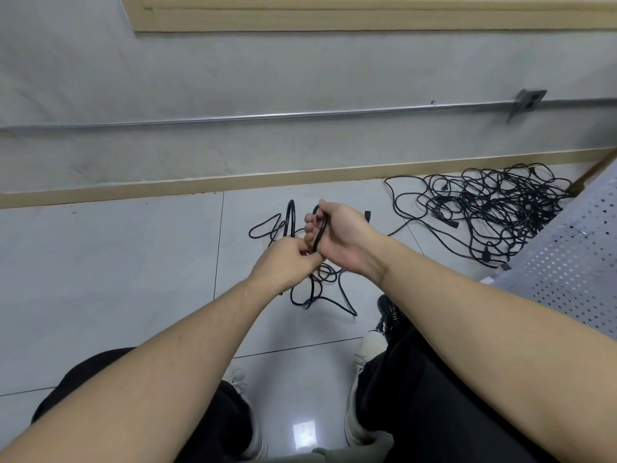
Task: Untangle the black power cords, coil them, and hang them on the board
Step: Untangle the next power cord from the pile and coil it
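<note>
Tangled cord pile (494,212) beside perforated board (567,262); wall pipe (233,119).

This looks like a plain utility or workshop room: a bare grey wall (233,78) with an exposed metal conduit (233,119) running to a junction box (529,101), a glossy pale tiled floor (117,279), and a perforated metal board (574,262) at the right edge.

Right edge cuts off the grey perforated metal board (564,262); beside it, the tangled heap of black power cords (494,208) is too dense to count, and part slips behind it.
</note>
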